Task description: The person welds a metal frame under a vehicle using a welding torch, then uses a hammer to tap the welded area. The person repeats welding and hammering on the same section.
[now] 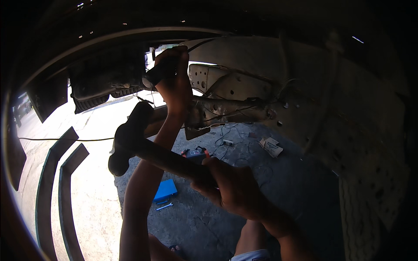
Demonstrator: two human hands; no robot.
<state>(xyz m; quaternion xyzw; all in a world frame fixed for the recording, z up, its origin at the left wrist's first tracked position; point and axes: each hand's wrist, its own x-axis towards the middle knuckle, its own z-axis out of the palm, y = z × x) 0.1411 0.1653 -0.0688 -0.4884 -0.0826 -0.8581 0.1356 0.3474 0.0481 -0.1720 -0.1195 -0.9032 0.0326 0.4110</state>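
Note:
My right hand (pixel 233 187) is closed around the handle of a hammer (pixel 172 164). Its thick, dark, two-faced head points up and left, in front of my left forearm. Higher up, my left hand (pixel 176 85) grips a dark, stout bar (pixel 153 79) whose blunt round end sticks out to the left; the rest of it is partly hidden by my fingers, and its exact kind cannot be made out. Behind that hand is a perforated metal bracket (pixel 207 78) on the vehicle's underside. The hammer head is apart from the bar's end.
A vehicle body panel (pixel 322 100) spans the right, above a tyre (pixel 359 217). Dark ribbed parts (pixel 93 82) hang upper left. Two bent metal strips (pixel 48 187) stand at left. Below lie a blue case (pixel 165 189), a wrench (pixel 164 206), a red-and-black box (pixel 196 153) and cardboard (pixel 271 147).

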